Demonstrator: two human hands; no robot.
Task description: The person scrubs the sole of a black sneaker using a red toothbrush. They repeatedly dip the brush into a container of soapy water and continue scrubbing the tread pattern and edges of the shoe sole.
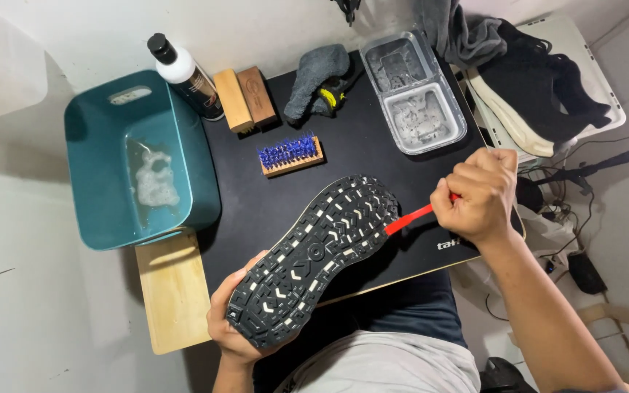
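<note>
Left hand point(231, 331) cupping upturned shoe point(314, 255); right hand point(478, 196) gripping red tool point(409, 218) at sole edge. Tool risks slipping, flicking grit.

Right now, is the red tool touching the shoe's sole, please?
Touching: the head view shows the red tool, gripped by the right hand, meeting the sole at its toe edge.

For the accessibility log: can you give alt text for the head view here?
A left hand holds a black shoe sole-up over a black mat while the right hand pokes a red tool at its toe. Behind lie a blue-bristled brush, a teal tub of soapy water and a bottle.
</note>
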